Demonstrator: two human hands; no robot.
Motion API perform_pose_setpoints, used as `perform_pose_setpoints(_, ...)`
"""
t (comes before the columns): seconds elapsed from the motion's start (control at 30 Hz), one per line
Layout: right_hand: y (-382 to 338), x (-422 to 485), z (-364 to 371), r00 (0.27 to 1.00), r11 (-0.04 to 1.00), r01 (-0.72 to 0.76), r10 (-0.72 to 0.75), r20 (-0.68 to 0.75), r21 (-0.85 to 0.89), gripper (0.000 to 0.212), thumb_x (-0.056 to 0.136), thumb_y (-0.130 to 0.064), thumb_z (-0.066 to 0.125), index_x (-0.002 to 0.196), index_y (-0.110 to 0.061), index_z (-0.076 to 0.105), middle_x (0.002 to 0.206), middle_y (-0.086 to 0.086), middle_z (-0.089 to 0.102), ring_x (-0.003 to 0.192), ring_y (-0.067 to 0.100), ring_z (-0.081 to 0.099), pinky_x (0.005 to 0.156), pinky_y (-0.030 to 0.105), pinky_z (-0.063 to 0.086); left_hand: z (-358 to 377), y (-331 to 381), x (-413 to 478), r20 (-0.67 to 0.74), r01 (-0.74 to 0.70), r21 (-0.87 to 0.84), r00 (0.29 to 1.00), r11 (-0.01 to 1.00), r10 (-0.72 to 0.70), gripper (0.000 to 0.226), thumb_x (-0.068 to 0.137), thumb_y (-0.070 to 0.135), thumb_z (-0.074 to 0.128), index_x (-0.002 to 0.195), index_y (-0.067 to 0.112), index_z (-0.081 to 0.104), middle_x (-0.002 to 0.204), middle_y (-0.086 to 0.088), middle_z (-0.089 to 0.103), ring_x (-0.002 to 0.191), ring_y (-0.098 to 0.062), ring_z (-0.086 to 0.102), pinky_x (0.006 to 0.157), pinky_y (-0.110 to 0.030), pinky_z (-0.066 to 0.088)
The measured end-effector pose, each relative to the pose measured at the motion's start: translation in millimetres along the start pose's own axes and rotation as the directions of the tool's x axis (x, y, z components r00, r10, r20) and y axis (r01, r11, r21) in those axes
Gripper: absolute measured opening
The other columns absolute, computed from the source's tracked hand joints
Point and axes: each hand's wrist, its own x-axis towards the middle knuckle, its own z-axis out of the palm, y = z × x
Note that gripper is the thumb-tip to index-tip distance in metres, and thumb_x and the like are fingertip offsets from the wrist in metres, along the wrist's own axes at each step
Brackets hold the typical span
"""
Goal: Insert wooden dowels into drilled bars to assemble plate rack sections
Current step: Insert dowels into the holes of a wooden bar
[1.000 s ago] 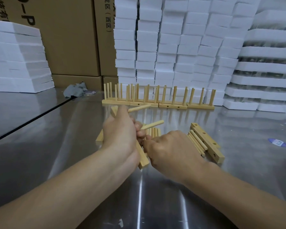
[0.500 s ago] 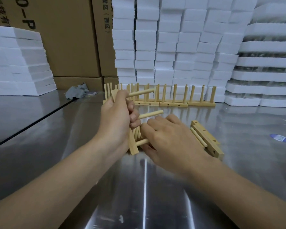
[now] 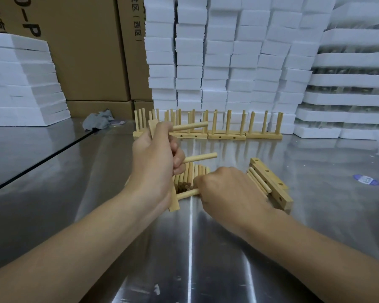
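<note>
Left hand (image 3: 155, 162) gripping bar (image 3: 174, 204) upright, exposing holes | right hand (image 3: 225, 193) pinching dowel (image 3: 187, 193), apparently seating it in lowest hole.

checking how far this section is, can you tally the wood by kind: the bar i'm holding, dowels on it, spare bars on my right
drilled bar in the left hand: 1
dowels sticking out of it: 3, the lowest dowel held by the right hand
spare drilled bars on the right: 2
total: 6
</note>
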Motion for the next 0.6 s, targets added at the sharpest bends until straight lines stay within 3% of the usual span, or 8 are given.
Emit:
perform_pose_setpoints(0.07, 4.0, -0.1, 2.6, 1.000, 1.000, 0.003, -0.003, -0.004, 0.017, 0.041, 0.067, 0.001, 0.080, 0.061, -0.018, 0.045, 0.052, -0.009, 0.013, 0.042, 0.009, 0.013, 0.038, 0.023, 0.008, 4.3, 1.7, -4.8, 0.067, -0.113, 0.050, 0.992, 0.992, 0.110, 0.031, 0.108, 0.021, 0.055, 0.079, 0.019, 0.043, 0.063, 0.002, 0.039, 0.048, -0.013, 0.030, 0.041, -0.025, 0.025)
perform_pose_setpoints(0.17, 6.3, 1.5, 5.4, 0.999, 0.997, -0.011, 0.013, -0.032, 0.077, 0.038, 0.080, -0.004, 0.075, 0.064, -0.024, 0.046, 0.052, -0.008, 0.028, 0.044, 0.012, 0.031, 0.037, 0.028, 0.022, 1.9, 7.8, -3.7, 0.141, -0.159, 0.044, 0.978, 0.986, 0.151, 0.035, 0.106, 0.024, 0.058, 0.076, 0.021, 0.043, 0.065, 0.000, 0.040, 0.047, -0.014, 0.030, 0.040, -0.025, 0.027)
perform_pose_setpoints(0.27, 9.6, -2.6, -1.2, 0.993, 0.897, -0.117, 0.098, 0.066, 0.425, 0.033, 0.089, -0.027, 0.074, 0.072, -0.034, 0.047, 0.064, -0.004, 0.053, 0.057, 0.014, 0.054, 0.045, 0.027, 0.042, -6.2, 10.2, 7.8, 0.133, -0.063, 0.018, 0.989, 0.998, 0.060, 0.031, 0.108, 0.025, 0.056, 0.079, 0.019, 0.045, 0.063, 0.004, 0.043, 0.044, -0.011, 0.033, 0.039, -0.023, 0.029)
perform_pose_setpoints(0.33, 20.1, -6.4, -10.8, 0.964, 0.719, -0.260, 0.156, 0.214, 0.645, 0.022, 0.081, -0.042, 0.078, 0.090, -0.041, 0.058, 0.084, -0.011, 0.067, 0.073, 0.008, 0.065, 0.059, 0.025, 0.053, -11.8, 10.7, 15.7, 0.119, 0.001, -0.022, 0.993, 1.000, 0.001, 0.030, 0.109, 0.025, 0.055, 0.081, 0.020, 0.046, 0.063, 0.004, 0.043, 0.044, -0.010, 0.034, 0.038, -0.022, 0.030)
perform_pose_setpoints(0.4, 34.9, -6.6, -19.5, 0.925, 0.529, -0.376, 0.167, 0.341, 0.761, 0.022, 0.078, -0.035, 0.073, 0.098, -0.041, 0.067, 0.097, -0.007, 0.072, 0.085, 0.009, 0.070, 0.064, 0.024, 0.057, -17.8, 12.4, 22.9, 0.129, 0.061, -0.075, 0.990, 0.995, -0.051, 0.031, 0.108, 0.025, 0.056, 0.080, 0.020, 0.045, 0.063, 0.004, 0.043, 0.043, -0.009, 0.033, 0.037, -0.021, 0.030)
perform_pose_setpoints(0.5, 43.7, -3.5, -25.8, 0.856, -0.085, -0.422, 0.291, 0.428, 0.903, 0.023, 0.077, -0.014, 0.058, 0.084, -0.022, 0.078, 0.108, 0.010, 0.077, 0.092, 0.016, 0.076, 0.064, 0.025, 0.057, -23.3, 17.3, 28.6, 0.205, 0.162, -0.158, 0.970, 0.974, -0.128, 0.035, 0.107, 0.028, 0.057, 0.076, 0.021, 0.044, 0.064, 0.005, 0.041, 0.042, -0.007, 0.033, 0.036, -0.020, 0.030)
perform_pose_setpoints(0.57, 39.8, 0.0, -24.2, 0.823, -0.421, -0.324, 0.316, 0.472, 0.847, 0.034, 0.089, -0.031, 0.054, 0.094, -0.011, 0.081, 0.119, 0.014, 0.076, 0.105, 0.023, 0.076, 0.080, 0.039, 0.060, -21.3, 19.1, 28.0, 0.258, 0.202, -0.176, 0.954, 0.963, -0.153, 0.035, 0.108, 0.029, 0.057, 0.076, 0.022, 0.043, 0.065, 0.005, 0.040, 0.040, -0.006, 0.032, 0.035, -0.019, 0.030)
perform_pose_setpoints(0.6, 36.4, 1.9, -23.0, 0.816, -0.523, -0.292, 0.300, 0.493, 0.801, 0.048, 0.096, -0.045, 0.052, 0.102, -0.009, 0.082, 0.123, 0.012, 0.076, 0.111, 0.025, 0.075, 0.091, 0.045, 0.058, -18.9, 19.0, 26.1, 0.280, 0.209, -0.165, 0.947, 0.964, -0.158, 0.035, 0.108, 0.030, 0.056, 0.077, 0.022, 0.042, 0.065, 0.005, 0.040, 0.039, -0.005, 0.032, 0.034, -0.019, 0.030)
